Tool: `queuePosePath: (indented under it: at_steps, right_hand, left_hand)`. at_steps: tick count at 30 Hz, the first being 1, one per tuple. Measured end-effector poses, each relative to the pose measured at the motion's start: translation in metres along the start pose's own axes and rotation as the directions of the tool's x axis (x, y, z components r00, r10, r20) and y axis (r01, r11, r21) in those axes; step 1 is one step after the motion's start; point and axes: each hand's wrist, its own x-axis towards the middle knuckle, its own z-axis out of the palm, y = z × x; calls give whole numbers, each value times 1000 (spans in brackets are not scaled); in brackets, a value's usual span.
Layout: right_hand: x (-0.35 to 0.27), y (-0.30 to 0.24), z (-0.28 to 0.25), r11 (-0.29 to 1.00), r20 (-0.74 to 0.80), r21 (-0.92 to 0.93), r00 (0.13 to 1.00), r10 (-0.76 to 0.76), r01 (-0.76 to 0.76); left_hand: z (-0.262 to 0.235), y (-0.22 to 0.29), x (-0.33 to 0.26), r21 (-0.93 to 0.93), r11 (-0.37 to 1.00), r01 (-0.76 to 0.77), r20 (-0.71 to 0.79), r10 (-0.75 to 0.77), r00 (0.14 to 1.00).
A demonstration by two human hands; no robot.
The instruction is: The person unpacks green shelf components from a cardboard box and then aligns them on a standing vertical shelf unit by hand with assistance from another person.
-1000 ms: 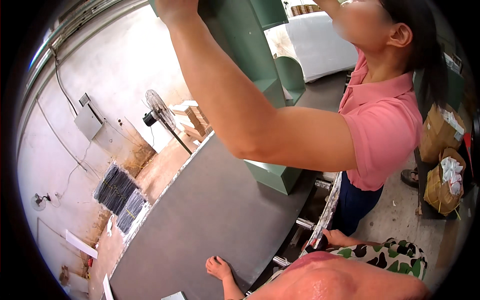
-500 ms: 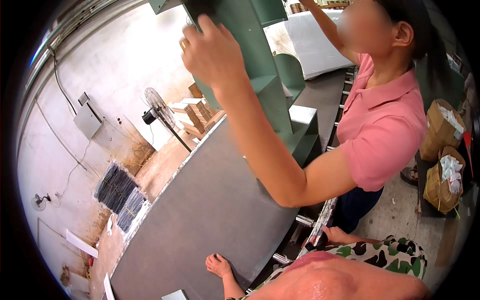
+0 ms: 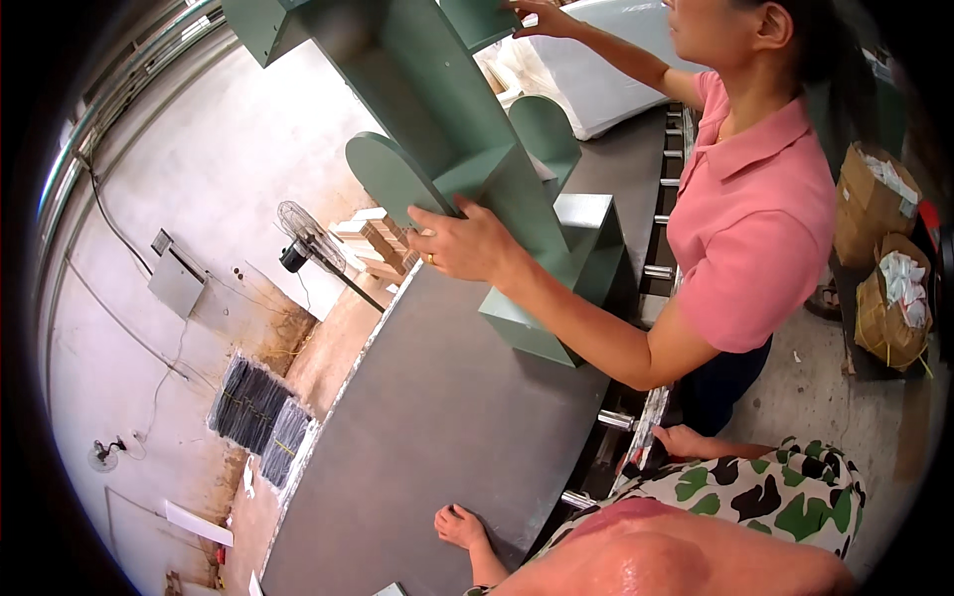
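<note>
My left hand (image 3: pixel 460 526) rests on the grey board surface (image 3: pixel 427 427) of the conveyor, fingers slightly bent and holding nothing. On the right, my right hand (image 3: pixel 681 442) is closed at the conveyor's worn edge rail (image 3: pixel 651 422); its fingertips are partly hidden. Ahead of both hands, apart from them, stands a green shelf unit (image 3: pixel 437 109) with rounded side panels and box-like compartments. A co-worker in a pink shirt (image 3: pixel 760 228) touches a rounded panel (image 3: pixel 393 179) with the near hand (image 3: pixel 467 243). Their other hand (image 3: pixel 547 18) reaches to the unit's far side.
Metal rollers (image 3: pixel 616 420) show along the conveyor's right side. A pedestal fan (image 3: pixel 313 238) and stacked boards (image 3: pixel 373 243) stand beyond the left edge. Wrapped dark bundles (image 3: pixel 248 402) lean by the wall. Open cardboard boxes (image 3: pixel 889 298) sit at right. A white-wrapped block (image 3: pixel 606 65) lies behind.
The co-worker's near hand has come down from the unit's upper part to the rounded panel. The view has shifted, showing more of the shelf's base. My hands stay in place.
</note>
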Motion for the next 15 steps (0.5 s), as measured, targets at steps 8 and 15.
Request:
queuePosePath:
  at_steps: [8,15]
  right_hand:
    - [3,8,3,996,-26,-54,997,-73,71]
    - [3,10,9,979,41,-172,993,-108,114]
  left_hand:
    - [31,-20,-4,-27,999,-18,16,18,1000]
    - [21,-18,-1,-21,1000,-7,45,8,999]
